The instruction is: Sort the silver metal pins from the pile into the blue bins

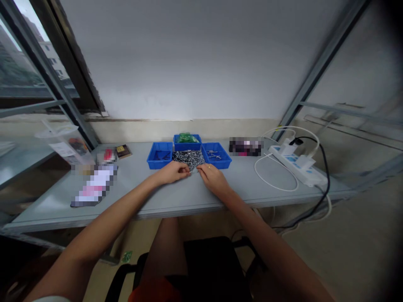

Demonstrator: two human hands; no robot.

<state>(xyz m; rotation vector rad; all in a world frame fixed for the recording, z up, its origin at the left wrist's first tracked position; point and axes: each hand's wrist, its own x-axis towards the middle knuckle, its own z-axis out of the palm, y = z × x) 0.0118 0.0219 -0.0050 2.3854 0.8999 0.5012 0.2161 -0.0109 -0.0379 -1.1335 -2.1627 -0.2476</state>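
My left hand (174, 171) and my right hand (214, 178) meet at the near edge of a heap of small shiny metal pieces (189, 157). Each hand is closed in a pinch, and a thin metal piece (194, 170) spans the gap between the fingertips; its exact kind is too small to make out. Left of the heap stands a blue bin (151, 158) with a few dark thin pieces in it. The right blue bin (227, 160) holds several thin metal rods (214, 155). Behind the heap, another blue bin (187, 147) contains something green and glossy (186, 138).
On the left are a lidded plastic cup (67, 144), a blurred-out flat item (96, 184) and a small dark box (123, 151). A blurred dark item (245, 147) lies at the back right. A white power strip (296, 165) with cables occupies the table's (176, 199) right end.
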